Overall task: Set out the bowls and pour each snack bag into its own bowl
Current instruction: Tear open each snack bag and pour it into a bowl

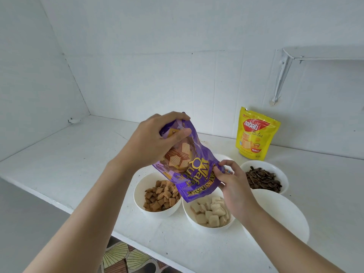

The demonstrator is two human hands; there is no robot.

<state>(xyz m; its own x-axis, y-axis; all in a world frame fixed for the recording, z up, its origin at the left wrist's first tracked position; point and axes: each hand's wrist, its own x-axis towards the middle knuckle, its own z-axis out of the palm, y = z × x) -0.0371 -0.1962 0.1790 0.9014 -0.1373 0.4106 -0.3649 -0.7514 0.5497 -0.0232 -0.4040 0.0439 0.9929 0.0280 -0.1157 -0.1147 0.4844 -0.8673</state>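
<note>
A purple wafer bag [194, 170] hangs upside down, its mouth over a white bowl [189, 214] holding pale square wafers. My left hand [155, 140] grips the bag's raised bottom end. My right hand [229, 182] pinches the bag's side near the mouth. To the left stands a white bowl [138, 196] of brown square snacks. A white bowl [280, 174] of dark seeds sits at the right. A large white bowl [289, 215] lies near my right forearm, partly hidden. A yellow Nabati bag [255, 133] stands upright at the back.
Another white bowl's rim [221, 157] shows behind the purple bag, mostly hidden. The white counter [78, 154] runs into a wall corner at the left. A white shelf bracket [281, 75] hangs on the wall at the right. Patterned floor [122, 257] shows below the counter's front edge.
</note>
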